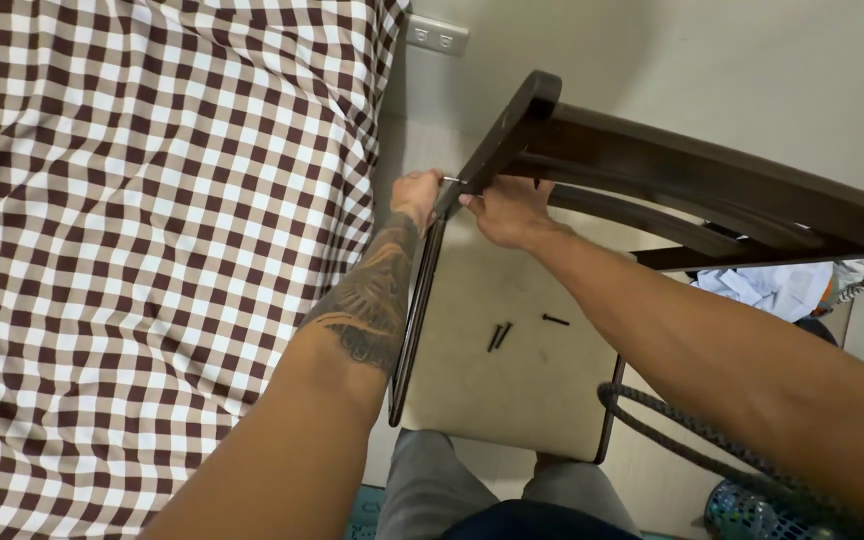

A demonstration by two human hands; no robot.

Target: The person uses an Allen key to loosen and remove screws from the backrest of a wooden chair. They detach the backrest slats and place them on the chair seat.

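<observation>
A dark wooden chair with a cream seat stands in front of me, its backrest post at the upper middle. My left hand is closed on a small metal tool at the left side of the post. My right hand grips the post just to the right of it, fingers wrapped around the wood. Three black screws lie loose on the seat below my hands.
A bed with a brown and white checked cover fills the left side. A wall socket sits on the cream wall behind. White cloth lies under the backrest at right, and a dark braided rope runs across the lower right.
</observation>
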